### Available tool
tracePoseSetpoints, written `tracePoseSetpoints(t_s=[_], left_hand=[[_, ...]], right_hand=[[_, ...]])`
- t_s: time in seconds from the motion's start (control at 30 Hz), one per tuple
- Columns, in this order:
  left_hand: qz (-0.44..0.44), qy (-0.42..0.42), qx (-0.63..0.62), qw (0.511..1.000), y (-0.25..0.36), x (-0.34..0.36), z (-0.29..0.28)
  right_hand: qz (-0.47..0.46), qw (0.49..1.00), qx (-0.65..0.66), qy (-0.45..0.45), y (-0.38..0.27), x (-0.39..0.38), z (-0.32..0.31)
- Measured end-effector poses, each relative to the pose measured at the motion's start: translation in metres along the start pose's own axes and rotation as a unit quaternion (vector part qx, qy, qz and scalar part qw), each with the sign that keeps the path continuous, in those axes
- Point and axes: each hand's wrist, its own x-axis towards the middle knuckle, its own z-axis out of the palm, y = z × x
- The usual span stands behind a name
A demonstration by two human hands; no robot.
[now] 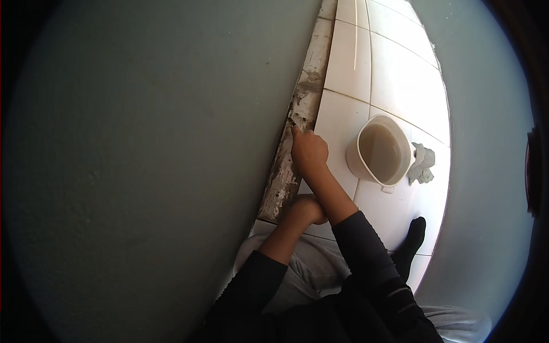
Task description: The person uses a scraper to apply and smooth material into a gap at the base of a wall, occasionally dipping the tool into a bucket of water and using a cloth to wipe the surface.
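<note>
Wall (154, 160) leftmost; patchy strip (282, 186) along its foot. Left hand (309, 208) tucked against right forearm (334, 197), perhaps bracing; grip hidden. Right hand (310, 150) curled at strip, can't tell if grasping anything. Tub (354, 163) of cloudy water (380, 153), presumably kept within reach; rag (422, 164) beside.

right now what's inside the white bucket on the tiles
The white bucket holds cloudy, greyish-brown liquid, with bare inner wall showing above it. The liquid covers the bottom, so I can't tell whether anything lies sunk there.
</note>
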Motion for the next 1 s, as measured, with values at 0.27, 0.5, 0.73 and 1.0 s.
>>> tracePoseSetpoints(t_s=[0.27,0.5,0.73,1.0], left_hand=[[-0.003,-0.024,0.0,1.0,-0.002,0.008,0.005],[-0.011,-0.042,-0.002,0.999,0.004,0.007,0.0],[-0.006,0.004,-0.012,1.0,0.0,0.004,0.002],[-0.004,-0.009,0.004,1.0,0.001,-0.003,-0.003]], right_hand=[[0.0,1.0,0.009,-0.013,0.004,0.007,-0.002],[-0.005,1.0,0.008,-0.004,0.01,0.016,-0.003],[-0.01,1.0,0.007,-0.015,0.003,0.003,-0.005],[-0.017,1.0,0.01,-0.02,0.0,-0.006,-0.004]])
